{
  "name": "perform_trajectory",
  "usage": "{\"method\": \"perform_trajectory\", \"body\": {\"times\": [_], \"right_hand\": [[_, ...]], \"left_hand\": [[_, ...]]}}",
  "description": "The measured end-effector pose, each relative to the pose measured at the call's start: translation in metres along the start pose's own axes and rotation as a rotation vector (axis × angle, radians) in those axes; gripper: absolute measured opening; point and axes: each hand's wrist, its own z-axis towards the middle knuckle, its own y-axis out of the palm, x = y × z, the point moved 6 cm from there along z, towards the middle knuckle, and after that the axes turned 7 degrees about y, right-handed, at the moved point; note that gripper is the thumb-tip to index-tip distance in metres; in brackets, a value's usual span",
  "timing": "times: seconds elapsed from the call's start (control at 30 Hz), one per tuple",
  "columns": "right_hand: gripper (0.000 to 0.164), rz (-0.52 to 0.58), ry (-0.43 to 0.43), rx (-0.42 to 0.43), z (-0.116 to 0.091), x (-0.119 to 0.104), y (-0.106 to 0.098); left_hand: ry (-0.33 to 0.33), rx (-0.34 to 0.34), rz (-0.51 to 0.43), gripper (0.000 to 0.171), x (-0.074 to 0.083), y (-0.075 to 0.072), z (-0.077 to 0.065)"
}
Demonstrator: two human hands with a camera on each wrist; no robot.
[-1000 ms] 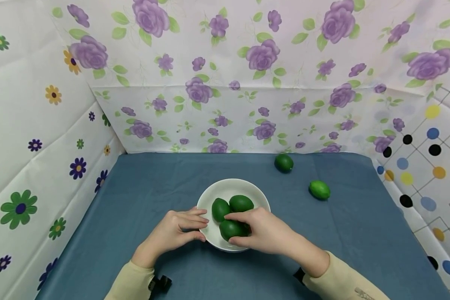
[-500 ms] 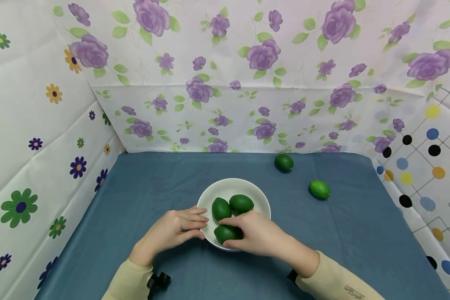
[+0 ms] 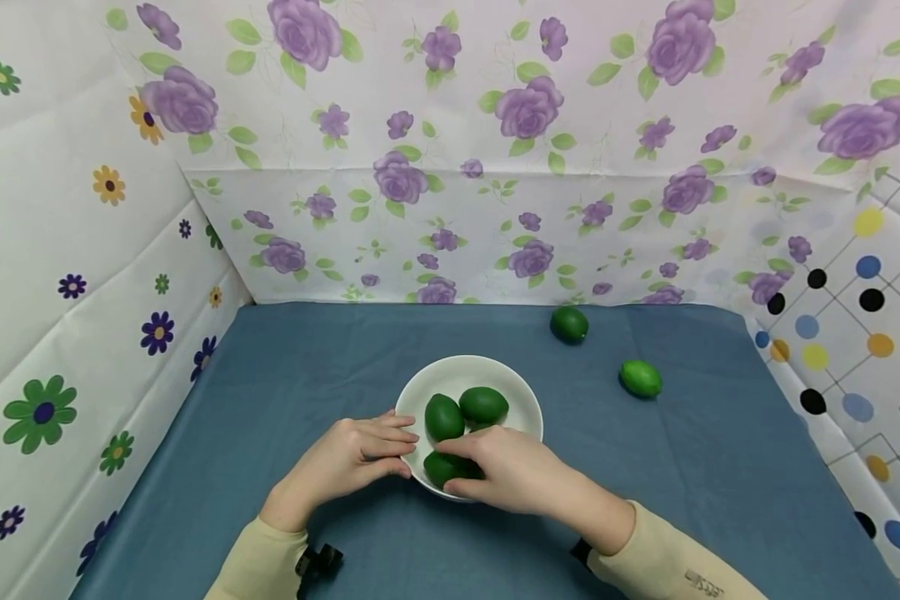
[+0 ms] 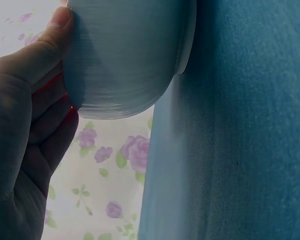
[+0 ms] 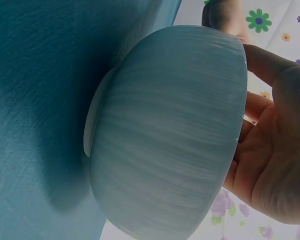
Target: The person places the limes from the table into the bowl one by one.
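Note:
A white bowl (image 3: 525,400) stands on the blue cloth, with green limes inside. One lime (image 3: 444,417) lies at the left and another lime (image 3: 483,405) behind it. My right hand (image 3: 513,467) reaches over the near rim; its thumb and fingers hold the front lime (image 3: 441,469) low in the bowl, partly hidden by the hand. A sliver of green shows just above the knuckles, mostly covered. My left hand (image 3: 356,454) holds the bowl's left rim, fingertips over the edge and thumb (image 4: 60,20) against the outside. In the right wrist view the bowl (image 5: 170,130) hides the limes.
Two more limes lie on the cloth (image 3: 330,358) at the back right: a dark one (image 3: 569,325) near the back wall and a brighter one (image 3: 640,379) nearer me. Flower-patterned sheets (image 3: 465,242) rise behind and at the left, a dotted sheet (image 3: 855,358) at the right.
My right hand has moved slightly left and toward me with the front lime, which now lies nearer the bowl's near-left wall. The left hand keeps its place on the rim.

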Motion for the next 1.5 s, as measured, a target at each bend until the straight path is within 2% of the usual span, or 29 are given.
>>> {"method": "perform_trajectory", "body": {"times": [0.33,0.6,0.9,1.23,1.5], "right_hand": [[0.037,0.069,-0.053,0.084,-0.007,0.000,-0.008],[0.037,0.219,0.093,0.154,-0.021,0.014,-0.032],[0.037,0.333,0.174,0.255,-0.038,0.040,-0.052],[0.035,0.349,0.228,0.299,-0.050,0.057,-0.063],[0.037,0.312,0.255,0.261,-0.052,0.077,-0.060]], "left_hand": [[0.010,0.012,0.004,0.035,-0.002,0.001,-0.002],[0.006,0.016,-0.002,0.033,-0.001,0.002,-0.001],[0.008,0.027,-0.021,0.031,0.000,0.002,-0.001],[0.022,0.031,-0.006,0.031,-0.001,0.002,-0.001],[0.011,0.021,-0.023,0.031,-0.002,0.002,0.000]]}}
